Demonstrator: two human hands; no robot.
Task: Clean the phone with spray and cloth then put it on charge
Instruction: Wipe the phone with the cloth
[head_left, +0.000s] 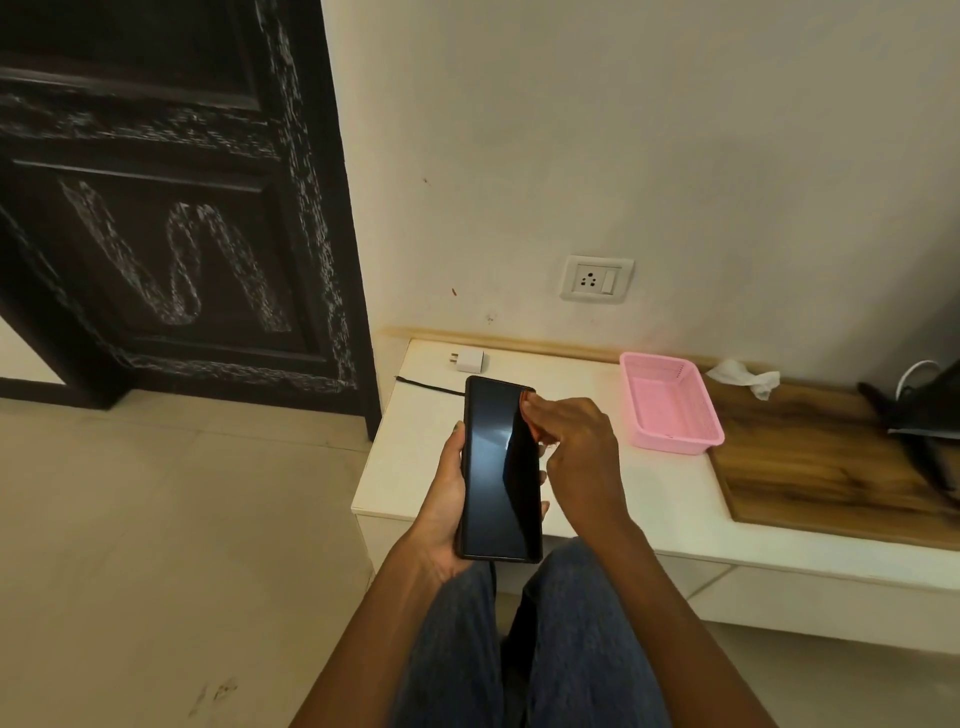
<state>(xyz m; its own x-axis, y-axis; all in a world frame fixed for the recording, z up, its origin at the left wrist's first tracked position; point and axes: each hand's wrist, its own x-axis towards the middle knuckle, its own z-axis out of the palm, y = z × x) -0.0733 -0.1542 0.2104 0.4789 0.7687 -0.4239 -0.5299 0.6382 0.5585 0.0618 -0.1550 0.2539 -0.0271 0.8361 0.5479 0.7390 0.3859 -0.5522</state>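
A black phone (496, 467) with a dark screen is held upright over the low white shelf (649, 499), gripped from the left side by my left hand (441, 499). My right hand (571, 447) touches the phone's upper right edge with its fingertips, fingers bent. A white charger adapter (469, 359) lies on the shelf near the wall, and a black cable (426, 385) runs from behind the phone toward the shelf's left edge. A white crumpled cloth (745, 376) lies by the wall at right. No spray bottle is visible.
A pink plastic basket (670, 402) stands on the shelf to the right of my hands. A wooden board (821, 457) covers the shelf's right part, with a dark object (919, 410) on it. A wall socket (596, 279) sits above the shelf. A black door (171, 208) stands left.
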